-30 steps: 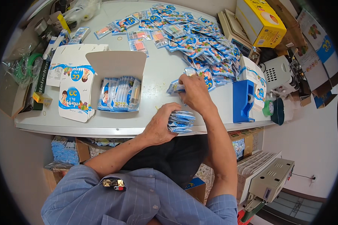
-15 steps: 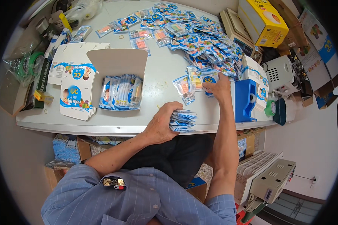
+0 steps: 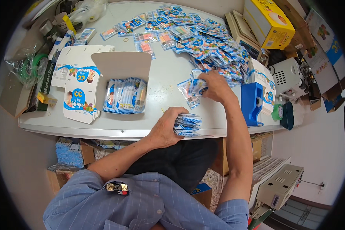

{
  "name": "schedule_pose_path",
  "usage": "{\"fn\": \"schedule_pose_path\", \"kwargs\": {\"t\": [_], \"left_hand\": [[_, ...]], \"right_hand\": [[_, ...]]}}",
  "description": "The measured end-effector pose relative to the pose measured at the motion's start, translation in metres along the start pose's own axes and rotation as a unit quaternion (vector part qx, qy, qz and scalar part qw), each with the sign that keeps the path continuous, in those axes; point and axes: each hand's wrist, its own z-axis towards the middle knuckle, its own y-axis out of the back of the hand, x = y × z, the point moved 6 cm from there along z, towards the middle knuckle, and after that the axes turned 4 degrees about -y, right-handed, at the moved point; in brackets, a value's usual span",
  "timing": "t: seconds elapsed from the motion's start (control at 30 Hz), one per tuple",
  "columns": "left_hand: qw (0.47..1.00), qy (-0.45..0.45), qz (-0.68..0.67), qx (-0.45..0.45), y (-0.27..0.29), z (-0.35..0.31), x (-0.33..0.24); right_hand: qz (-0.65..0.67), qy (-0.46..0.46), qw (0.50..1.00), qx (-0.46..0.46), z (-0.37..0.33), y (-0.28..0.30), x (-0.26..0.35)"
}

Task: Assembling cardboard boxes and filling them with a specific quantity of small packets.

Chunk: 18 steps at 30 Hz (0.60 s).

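Note:
At the table's front edge, my left hand is wrapped round a stack of small blue-and-white sachets. Farther off and to the right, my right hand has its fingers and thumb closed on a sachet. This sachet overlaps another loose sachet lying on the table. Beyond that hand spreads a large heap of the same sachets. Left of my hands stands a white carton with its lid raised, filled with a row of upright sachets.
Flat printed cartons are stacked at the left. On the right stand a blue tape dispenser, more flat cartons, a green tape roll, a scale and a yellow box. A plastic bag lies far left.
My right hand has shifted left, bringing its sachet over the loose ones beside it. My left hand stays in place round the stack.

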Motion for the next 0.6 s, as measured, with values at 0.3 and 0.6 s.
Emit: {"fn": "schedule_pose_path", "kwargs": {"t": [0.3,0.6], "left_hand": [[1.000,-0.010,0.020,-0.001,0.002,-0.002,0.001],[1.000,0.019,0.018,0.000,-0.003,-0.001,0.008]], "right_hand": [[0.424,-0.072,0.884,-0.185,-0.066,-0.005,-0.030],[0.736,0.024,0.667,-0.114,-0.093,-0.065,0.034]]}}
